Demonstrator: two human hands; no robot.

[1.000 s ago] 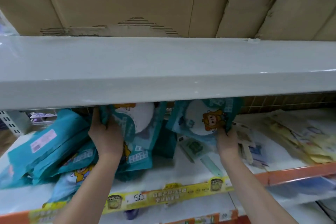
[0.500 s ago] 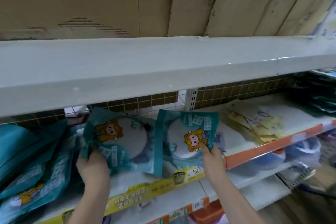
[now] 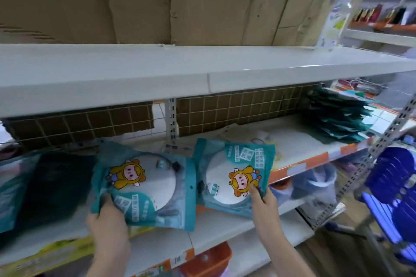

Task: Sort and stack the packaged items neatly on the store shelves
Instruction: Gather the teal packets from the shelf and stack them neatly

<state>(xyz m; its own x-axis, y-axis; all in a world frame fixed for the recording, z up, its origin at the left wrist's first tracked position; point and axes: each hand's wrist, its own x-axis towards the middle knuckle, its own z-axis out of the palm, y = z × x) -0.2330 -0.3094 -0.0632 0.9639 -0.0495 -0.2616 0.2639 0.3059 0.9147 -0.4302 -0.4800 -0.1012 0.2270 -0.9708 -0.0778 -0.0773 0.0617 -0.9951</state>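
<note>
My left hand (image 3: 108, 220) has its grip closed on the lower corner of one teal packet (image 3: 144, 189), at 7 o'clock. My right hand (image 3: 264, 208) pinches a second packet (image 3: 234, 175) at 5 o'clock, thumb on its front. Both are in front of the shelf (image 3: 299, 139).

Both forearms extend forward and upward from the bottom edge of the view, set well apart — roughly parallel. The left hand (image 3: 108, 220) is raised with its back toward the camera, thumb on the near face of a teal packet (image 3: 144, 186) at the lower left corner, gripping it. The right hand (image 3: 263, 207) grips a second teal packet (image 3: 234, 175) at the lower right corner — thumb extended on its front face.
</note>
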